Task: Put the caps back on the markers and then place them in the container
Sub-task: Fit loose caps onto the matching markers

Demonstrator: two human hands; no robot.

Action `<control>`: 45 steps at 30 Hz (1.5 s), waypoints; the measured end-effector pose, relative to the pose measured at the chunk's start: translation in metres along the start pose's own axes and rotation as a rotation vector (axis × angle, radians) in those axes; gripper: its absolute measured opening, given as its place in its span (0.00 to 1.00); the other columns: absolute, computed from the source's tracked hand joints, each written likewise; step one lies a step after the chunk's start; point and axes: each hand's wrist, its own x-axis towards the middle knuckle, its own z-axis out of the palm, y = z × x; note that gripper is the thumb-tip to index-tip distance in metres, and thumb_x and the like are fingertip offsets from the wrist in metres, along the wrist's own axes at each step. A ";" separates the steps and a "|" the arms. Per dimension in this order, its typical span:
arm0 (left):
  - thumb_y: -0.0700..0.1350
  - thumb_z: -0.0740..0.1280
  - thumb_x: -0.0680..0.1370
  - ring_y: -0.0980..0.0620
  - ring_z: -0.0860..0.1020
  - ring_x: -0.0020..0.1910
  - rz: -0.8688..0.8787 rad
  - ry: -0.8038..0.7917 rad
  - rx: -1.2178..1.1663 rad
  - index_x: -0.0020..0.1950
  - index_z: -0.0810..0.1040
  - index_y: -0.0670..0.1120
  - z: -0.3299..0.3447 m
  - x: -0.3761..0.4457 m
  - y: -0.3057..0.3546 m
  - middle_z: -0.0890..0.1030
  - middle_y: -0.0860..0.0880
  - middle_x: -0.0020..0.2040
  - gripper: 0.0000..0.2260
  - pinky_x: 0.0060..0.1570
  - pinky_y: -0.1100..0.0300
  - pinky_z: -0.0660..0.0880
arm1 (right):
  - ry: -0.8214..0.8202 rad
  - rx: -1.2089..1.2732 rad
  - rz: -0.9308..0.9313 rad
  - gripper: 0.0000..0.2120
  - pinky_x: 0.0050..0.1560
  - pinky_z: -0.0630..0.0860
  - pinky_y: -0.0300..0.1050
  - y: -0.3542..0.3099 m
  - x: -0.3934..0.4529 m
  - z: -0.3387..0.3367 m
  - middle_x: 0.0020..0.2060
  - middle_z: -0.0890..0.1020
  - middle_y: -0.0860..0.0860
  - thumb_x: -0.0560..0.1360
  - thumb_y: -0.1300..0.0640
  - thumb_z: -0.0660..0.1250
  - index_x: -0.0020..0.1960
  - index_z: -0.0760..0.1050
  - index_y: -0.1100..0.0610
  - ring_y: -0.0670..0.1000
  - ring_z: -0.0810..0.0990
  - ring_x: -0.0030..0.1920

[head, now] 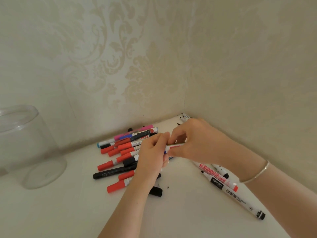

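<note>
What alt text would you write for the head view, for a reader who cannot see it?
Both hands, left hand and right hand, hold one marker together above a pile of red, black and blue markers on a white table. A clear empty container stands at the left.

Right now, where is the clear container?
In the head view the clear container stands at the far left of the white table, against the wall, left of the marker pile.

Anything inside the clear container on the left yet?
The clear container looks empty: only wall and table show through it. No markers are inside; they lie piled to its right. Its left part is out of frame.
</note>
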 end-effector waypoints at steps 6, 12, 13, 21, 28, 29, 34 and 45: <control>0.43 0.60 0.80 0.54 0.59 0.20 0.042 -0.031 0.131 0.39 0.69 0.28 0.002 -0.002 -0.005 0.67 0.35 0.27 0.18 0.24 0.62 0.57 | -0.144 0.172 0.064 0.03 0.21 0.61 0.28 0.010 0.004 -0.007 0.26 0.81 0.47 0.68 0.54 0.75 0.38 0.82 0.53 0.41 0.68 0.21; 0.48 0.62 0.81 0.56 0.65 0.24 0.041 -0.118 0.273 0.35 0.70 0.43 -0.002 -0.002 0.000 0.70 0.51 0.25 0.16 0.33 0.60 0.69 | -0.150 0.225 0.162 0.14 0.26 0.65 0.39 0.029 0.007 -0.008 0.30 0.83 0.48 0.66 0.52 0.76 0.41 0.73 0.56 0.48 0.67 0.23; 0.48 0.62 0.81 0.57 0.67 0.25 0.033 -0.164 0.281 0.38 0.73 0.44 -0.005 -0.003 0.002 0.73 0.52 0.26 0.13 0.33 0.61 0.70 | -0.123 0.165 0.164 0.15 0.29 0.69 0.41 0.032 0.006 -0.008 0.31 0.81 0.46 0.65 0.49 0.76 0.41 0.72 0.55 0.48 0.70 0.26; 0.49 0.69 0.76 0.60 0.81 0.46 -0.014 0.006 0.588 0.55 0.82 0.55 -0.058 0.017 0.011 0.84 0.57 0.44 0.08 0.48 0.66 0.74 | 0.045 -0.010 0.192 0.26 0.51 0.70 0.39 0.070 0.002 -0.005 0.57 0.73 0.46 0.72 0.50 0.71 0.67 0.66 0.47 0.45 0.72 0.54; 0.49 0.76 0.69 0.59 0.80 0.46 -0.019 0.147 0.855 0.48 0.84 0.55 -0.087 0.027 -0.001 0.84 0.57 0.46 0.08 0.49 0.60 0.76 | -0.033 -0.058 0.356 0.16 0.44 0.70 0.39 0.092 -0.005 0.009 0.50 0.75 0.47 0.74 0.53 0.68 0.61 0.71 0.48 0.48 0.76 0.48; 0.49 0.76 0.70 0.58 0.80 0.46 -0.009 0.160 0.892 0.47 0.84 0.55 -0.086 0.028 -0.002 0.84 0.57 0.47 0.08 0.50 0.57 0.76 | -0.039 -0.084 0.363 0.15 0.40 0.70 0.38 0.093 -0.006 0.010 0.49 0.75 0.46 0.74 0.52 0.67 0.60 0.72 0.48 0.48 0.76 0.46; 0.49 0.73 0.73 0.53 0.76 0.53 0.120 0.226 1.116 0.55 0.82 0.51 -0.079 0.033 -0.011 0.80 0.52 0.55 0.11 0.54 0.58 0.73 | -0.063 -0.153 0.385 0.09 0.36 0.68 0.33 0.092 -0.011 0.007 0.44 0.73 0.44 0.75 0.53 0.66 0.55 0.74 0.50 0.46 0.76 0.42; 0.49 0.70 0.75 0.62 0.75 0.42 0.132 -0.114 1.042 0.46 0.81 0.56 -0.060 0.020 0.006 0.76 0.58 0.44 0.02 0.41 0.71 0.67 | -0.626 -0.288 0.475 0.13 0.30 0.71 0.32 0.058 -0.031 -0.003 0.40 0.83 0.54 0.72 0.55 0.67 0.51 0.78 0.64 0.48 0.78 0.34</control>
